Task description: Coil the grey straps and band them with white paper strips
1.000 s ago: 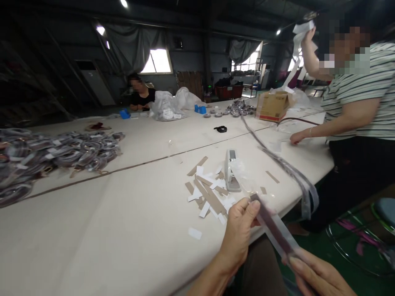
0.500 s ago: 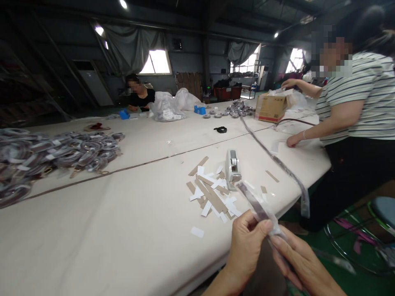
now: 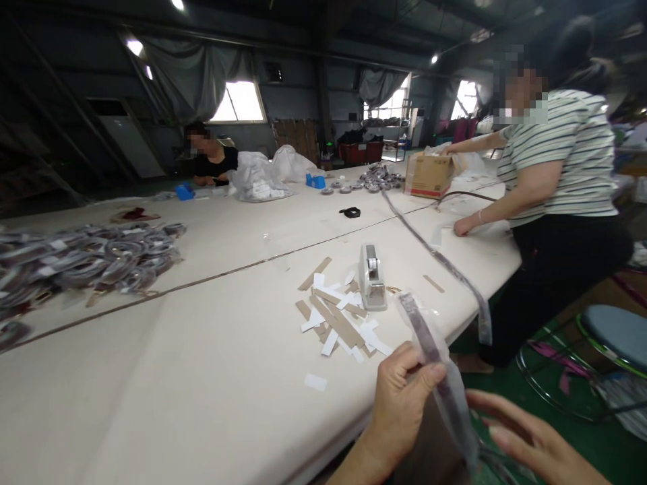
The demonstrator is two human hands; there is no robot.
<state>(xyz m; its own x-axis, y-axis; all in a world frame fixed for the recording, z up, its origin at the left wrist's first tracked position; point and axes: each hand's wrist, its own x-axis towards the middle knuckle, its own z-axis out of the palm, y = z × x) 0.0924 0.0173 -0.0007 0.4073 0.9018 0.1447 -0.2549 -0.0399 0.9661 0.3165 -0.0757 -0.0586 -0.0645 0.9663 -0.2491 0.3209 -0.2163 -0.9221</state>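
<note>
My left hand (image 3: 402, 397) pinches a long dark strip in a clear plastic sleeve (image 3: 437, 360), holding it up off the table's front edge. The sleeve hangs down between my hands, past the edge. My right hand (image 3: 526, 438) sits low to the right of it with fingers spread, touching or just beside the sleeve's lower part; I cannot tell which. Ahead on the table lie a pile of brown and white paper strips (image 3: 338, 316) and a white tape dispenser (image 3: 371, 277).
The long cream table (image 3: 202, 357) carries a heap of bagged coils (image 3: 91, 256) at left and a cardboard box (image 3: 429, 175) at the far right. A person in a striped shirt (image 3: 556, 168) leans over the right edge, another sits at the far end. A stool (image 3: 614, 333) stands right.
My right hand has slid down the sleeve and its fingers have spread apart. The sleeve now stands more upright. The person at right has lowered an arm to the cardboard box.
</note>
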